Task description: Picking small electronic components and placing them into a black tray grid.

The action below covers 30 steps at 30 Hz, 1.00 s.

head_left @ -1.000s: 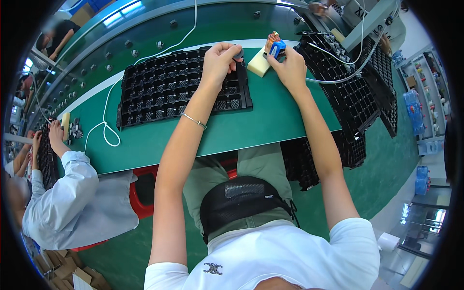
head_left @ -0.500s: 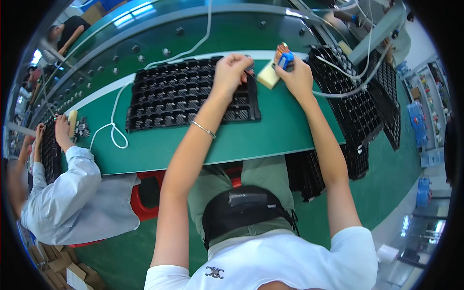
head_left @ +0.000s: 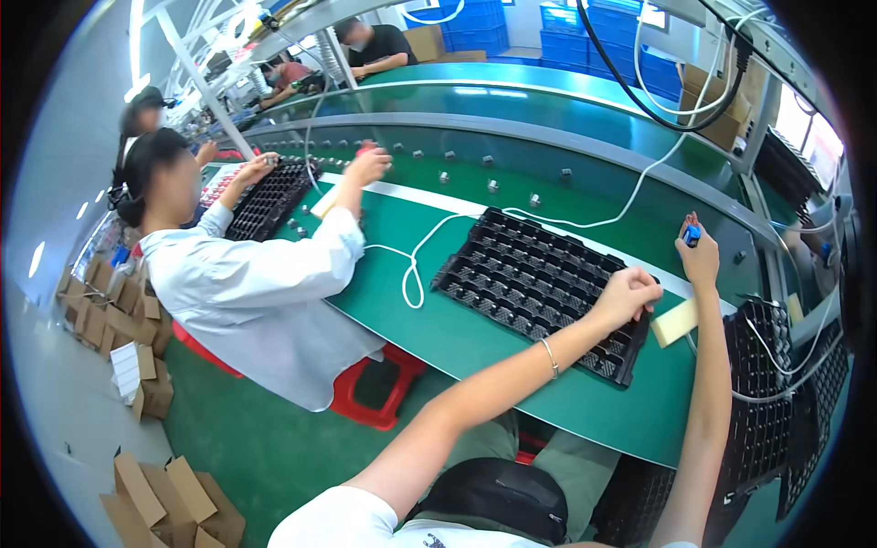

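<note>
My left hand (head_left: 628, 298) is closed in a pinch above the right end of a black compartment tray (head_left: 539, 274) on the green bench. Whatever lies between its fingertips is too small or hidden to make out. My right hand (head_left: 700, 259) is raised at the far side of the bench, beyond a cream-coloured block (head_left: 676, 323). Its fingers are wrapped round a small blue and copper-coloured part (head_left: 692, 234), with the copper end pointing up. The part's kind does not show.
Behind the bench runs a green conveyor (head_left: 411, 164) dotted with several small metallic parts (head_left: 493, 185). A white cable (head_left: 413, 274) loops left of the tray. More black trays (head_left: 758, 384) stand at the right. A co-worker in a pale jacket (head_left: 265, 265) sits at the left, on a red stool (head_left: 370, 388).
The view has swung to the left, bringing the co-worker further in. My right hand has lifted the blue and copper-coloured part away from the cream block, toward the conveyor. My left hand stays by the tray's right end.
</note>
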### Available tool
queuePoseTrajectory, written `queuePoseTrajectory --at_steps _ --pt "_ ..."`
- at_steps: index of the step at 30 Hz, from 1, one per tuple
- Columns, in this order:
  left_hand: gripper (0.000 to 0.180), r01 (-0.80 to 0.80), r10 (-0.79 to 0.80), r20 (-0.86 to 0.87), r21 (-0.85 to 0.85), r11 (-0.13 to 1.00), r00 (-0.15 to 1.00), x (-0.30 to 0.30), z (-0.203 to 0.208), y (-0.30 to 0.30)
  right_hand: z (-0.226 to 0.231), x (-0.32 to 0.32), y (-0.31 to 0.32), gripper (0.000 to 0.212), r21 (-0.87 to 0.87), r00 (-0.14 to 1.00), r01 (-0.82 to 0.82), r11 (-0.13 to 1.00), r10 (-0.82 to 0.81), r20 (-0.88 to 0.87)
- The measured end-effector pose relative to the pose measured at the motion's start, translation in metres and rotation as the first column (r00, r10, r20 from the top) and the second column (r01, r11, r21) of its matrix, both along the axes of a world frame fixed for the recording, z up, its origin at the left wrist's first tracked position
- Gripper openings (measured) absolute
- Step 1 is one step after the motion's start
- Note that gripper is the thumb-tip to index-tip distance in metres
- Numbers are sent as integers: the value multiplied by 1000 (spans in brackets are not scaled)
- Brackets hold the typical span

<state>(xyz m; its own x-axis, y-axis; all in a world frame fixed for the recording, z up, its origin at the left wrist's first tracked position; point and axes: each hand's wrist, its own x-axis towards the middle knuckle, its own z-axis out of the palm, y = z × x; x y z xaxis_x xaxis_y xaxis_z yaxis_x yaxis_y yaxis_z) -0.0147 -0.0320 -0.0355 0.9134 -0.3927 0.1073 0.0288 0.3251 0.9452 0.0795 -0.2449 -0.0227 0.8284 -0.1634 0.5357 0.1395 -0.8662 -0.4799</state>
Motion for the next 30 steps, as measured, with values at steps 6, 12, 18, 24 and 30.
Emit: queuePoseTrajectory --at_steps 6,12,18,24,30 --pt "17 -19 19 33 -2 1000 999 3 -1 -2 -11 14 5 33 -89 998 1 996 -6 -63" --pt "20 0 1 55 -26 1000 998 5 -1 -7 3 -17 -7 31 199 968 -247 948 231 102" --pt "27 16 -27 225 53 998 974 -11 7 -7 24 -135 25 33 831 930 -207 517 366 3" --pt "24 42 -99 353 167 985 930 -21 20 -11 -2 -160 18 35 895 920 -165 415 392 -12" --pt "24 -1 -52 317 165 986 947 -22 15 -15 3 -161 20 35 888 918 -183 421 397 1"
